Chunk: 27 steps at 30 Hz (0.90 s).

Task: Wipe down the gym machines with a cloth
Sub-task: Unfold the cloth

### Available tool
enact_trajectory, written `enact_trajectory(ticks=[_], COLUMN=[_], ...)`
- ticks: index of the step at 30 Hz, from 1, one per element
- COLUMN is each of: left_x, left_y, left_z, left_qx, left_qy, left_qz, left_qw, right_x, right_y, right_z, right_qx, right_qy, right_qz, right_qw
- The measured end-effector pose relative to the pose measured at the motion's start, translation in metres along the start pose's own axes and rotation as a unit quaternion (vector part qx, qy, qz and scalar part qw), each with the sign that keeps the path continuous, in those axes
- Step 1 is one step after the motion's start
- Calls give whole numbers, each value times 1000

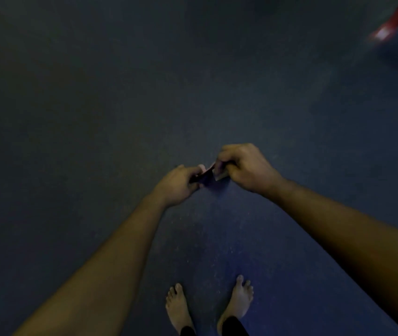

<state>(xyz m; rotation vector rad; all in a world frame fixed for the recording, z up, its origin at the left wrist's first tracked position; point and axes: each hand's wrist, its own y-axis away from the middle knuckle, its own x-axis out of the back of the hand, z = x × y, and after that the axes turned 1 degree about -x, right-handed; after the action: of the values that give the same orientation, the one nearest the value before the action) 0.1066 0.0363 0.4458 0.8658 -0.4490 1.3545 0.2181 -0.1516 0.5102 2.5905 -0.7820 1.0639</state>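
Both arms reach out in front of me over a dark floor. Between the hands is a small folded cloth (209, 175), dark with a pale edge, mostly hidden by fingers. My left hand (177, 184) pinches its left end with curled fingers. My right hand (245, 167) grips its right end from above, knuckles up. The two hands are almost touching. The picture is dim and blurred, so the cloth's shape is unclear.
A dark speckled rubber floor (120, 105) fills the view. My two bare feet (207, 304) stand at the bottom centre. A blurred red machine part (393, 24) with a bright spot sits at the top right corner.
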Motion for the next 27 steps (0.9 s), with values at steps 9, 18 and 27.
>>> enact_trajectory(ticks=[9, 18, 27], left_x=[242, 401, 509], left_y=[53, 124, 169], left_z=[137, 225, 284], left_qx=[9, -14, -26], left_qy=[-93, -166, -177], left_qz=[120, 244, 359], left_qw=[988, 955, 916], right_x=[206, 344, 421], right_y=[-11, 13, 38], right_z=[-163, -282, -340], right_qx=[31, 36, 50], right_qy=[48, 86, 229], right_qz=[173, 279, 335], right_qw=[983, 956, 912])
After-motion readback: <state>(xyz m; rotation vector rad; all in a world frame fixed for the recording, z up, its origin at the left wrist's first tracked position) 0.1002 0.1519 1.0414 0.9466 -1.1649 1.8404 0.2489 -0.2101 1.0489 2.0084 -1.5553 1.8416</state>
